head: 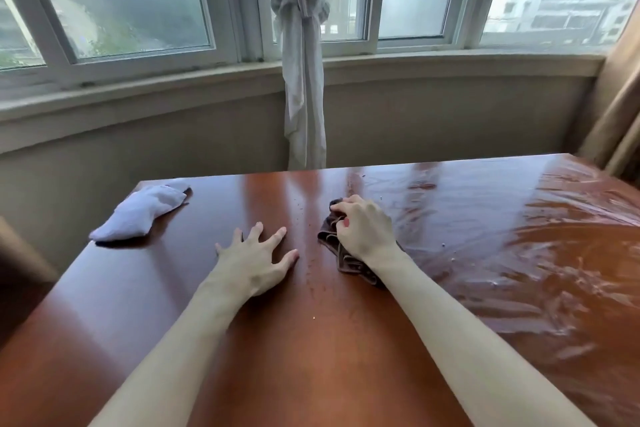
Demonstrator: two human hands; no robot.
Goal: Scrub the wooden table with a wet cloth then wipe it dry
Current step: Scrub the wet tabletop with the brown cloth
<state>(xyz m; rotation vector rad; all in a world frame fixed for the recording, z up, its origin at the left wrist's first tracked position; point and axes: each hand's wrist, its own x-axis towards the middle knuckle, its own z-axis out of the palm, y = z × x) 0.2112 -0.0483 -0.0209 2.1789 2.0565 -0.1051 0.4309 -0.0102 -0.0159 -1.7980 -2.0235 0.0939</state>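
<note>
Half the glossy reddish wooden table (311, 340) gleamed wet as my right hand (363, 229) gripped the crumpled brown cloth (332, 239), left hand (254, 260) splayed flat; dry left side seemingly next.

My right hand (363, 229) covers most of the brown cloth (332, 243), so I cannot tell its full shape. The table (311, 340) runs off the near and right edges. The view outside the window (117, 0) is hazy, the buildings blurred.
</note>
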